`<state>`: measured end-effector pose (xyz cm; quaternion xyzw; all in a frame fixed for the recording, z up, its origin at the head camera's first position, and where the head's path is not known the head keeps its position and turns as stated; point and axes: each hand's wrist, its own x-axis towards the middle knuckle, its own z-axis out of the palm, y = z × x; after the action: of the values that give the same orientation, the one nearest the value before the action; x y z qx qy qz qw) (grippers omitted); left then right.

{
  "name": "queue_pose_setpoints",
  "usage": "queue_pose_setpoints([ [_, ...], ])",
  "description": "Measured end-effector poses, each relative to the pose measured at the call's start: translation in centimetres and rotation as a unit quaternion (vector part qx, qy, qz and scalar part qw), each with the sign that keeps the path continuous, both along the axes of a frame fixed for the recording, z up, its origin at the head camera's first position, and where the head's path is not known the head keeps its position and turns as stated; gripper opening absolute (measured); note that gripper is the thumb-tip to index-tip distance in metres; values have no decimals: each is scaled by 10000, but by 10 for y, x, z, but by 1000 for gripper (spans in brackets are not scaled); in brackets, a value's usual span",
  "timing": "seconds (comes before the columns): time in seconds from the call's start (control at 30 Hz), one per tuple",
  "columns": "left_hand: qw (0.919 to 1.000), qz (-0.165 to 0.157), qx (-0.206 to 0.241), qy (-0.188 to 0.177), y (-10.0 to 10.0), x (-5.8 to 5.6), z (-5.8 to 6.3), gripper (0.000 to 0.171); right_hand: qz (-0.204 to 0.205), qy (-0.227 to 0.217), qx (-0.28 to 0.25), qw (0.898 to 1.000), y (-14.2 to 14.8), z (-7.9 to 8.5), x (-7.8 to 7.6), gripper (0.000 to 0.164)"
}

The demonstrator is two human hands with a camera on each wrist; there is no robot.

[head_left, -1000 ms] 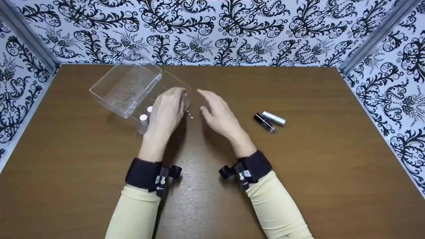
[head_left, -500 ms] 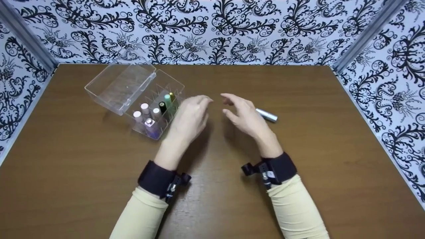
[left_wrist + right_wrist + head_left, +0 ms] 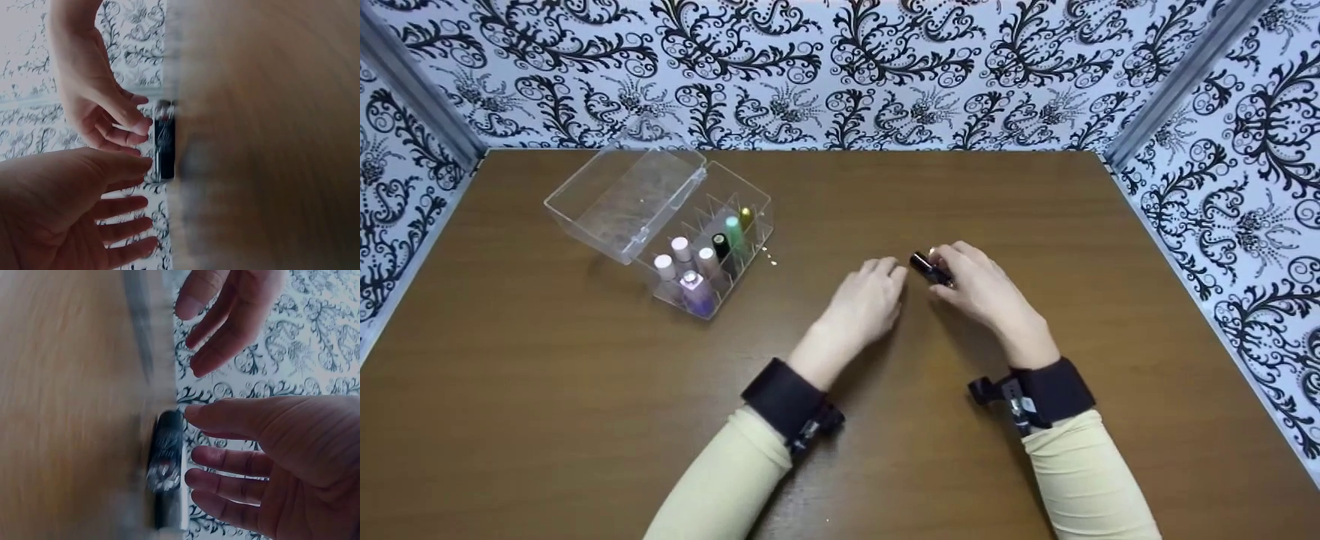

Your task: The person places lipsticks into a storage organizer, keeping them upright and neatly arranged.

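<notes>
A black tube (image 3: pixel 926 264) with a clear section lies on the table, its right end overlapped by my right hand (image 3: pixel 988 291) in the head view. Seen from the right wrist, that hand's fingers are relaxed and apart, with the thumb tip right by the tube (image 3: pixel 166 444). The silver tube beside it is mostly hidden behind the right hand. My left hand (image 3: pixel 864 301) is just left of the black tube and holds nothing. In the left wrist view its fingers (image 3: pixel 124 229) are spread, the thumb pointing at the tube (image 3: pixel 165 149).
A clear plastic box (image 3: pixel 750 251) with dividers stands at the left, its hinged lid (image 3: pixel 622 196) tipped back. Several bottles fill some compartments, among them a purple bottle (image 3: pixel 697 294) and a green-capped one (image 3: pixel 734 231). Patterned walls (image 3: pixel 840 75) border the table.
My left hand has left the box and moved right and toward me, near the black tube. My right hand has moved right, from beside the box to over the tubes.
</notes>
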<state>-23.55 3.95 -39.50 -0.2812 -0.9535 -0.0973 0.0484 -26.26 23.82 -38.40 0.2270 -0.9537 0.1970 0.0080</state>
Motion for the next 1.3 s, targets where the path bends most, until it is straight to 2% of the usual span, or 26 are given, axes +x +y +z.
queue_pose_setpoints([
  [0.2, 9975, 339, -533, -319, 19, -1, -4, 56, -59, -306, 9, 9995, 6, -4, 0, 34],
  [0.3, 9958, 336, -736, -434, 23, -4, -6, 62, 8, -276, -1, 9996, 5, -7, -1, 32],
  [0.43, 9950, 299, -794, -528, 24, -6, -8, 64, 62, -249, -25, 9997, 4, -11, -4, 28],
  [0.57, 9926, 183, -1124, -416, 23, -4, -7, 60, 259, -448, -52, 9986, 0, -13, -4, 23],
  [0.67, 9929, 88, -1166, -205, 22, -1, -6, 43, 551, -514, 32, 9971, -4, -14, -4, 20],
  [0.8, 9974, 47, -689, 218, 15, 2, -5, 17, 863, -495, 124, 9950, -10, -11, -2, 16],
  [0.97, 9967, 121, 16, 800, -1, 3, -2, 4, 984, -331, -317, 9941, -18, -1, 4, 17],
  [1.03, 9948, 170, 364, 932, -9, 3, 1, 7, 1018, -180, -694, 9922, -22, 4, 6, 17],
  [1.13, 9916, 225, 860, 939, -21, 2, 7, 17, 1054, 67, -1328, 9855, -31, 10, 8, 19],
  [1.3, 9853, 213, 1573, 625, -40, 1, 18, 21, 912, 385, -2228, 9698, -45, 16, 9, 21],
])
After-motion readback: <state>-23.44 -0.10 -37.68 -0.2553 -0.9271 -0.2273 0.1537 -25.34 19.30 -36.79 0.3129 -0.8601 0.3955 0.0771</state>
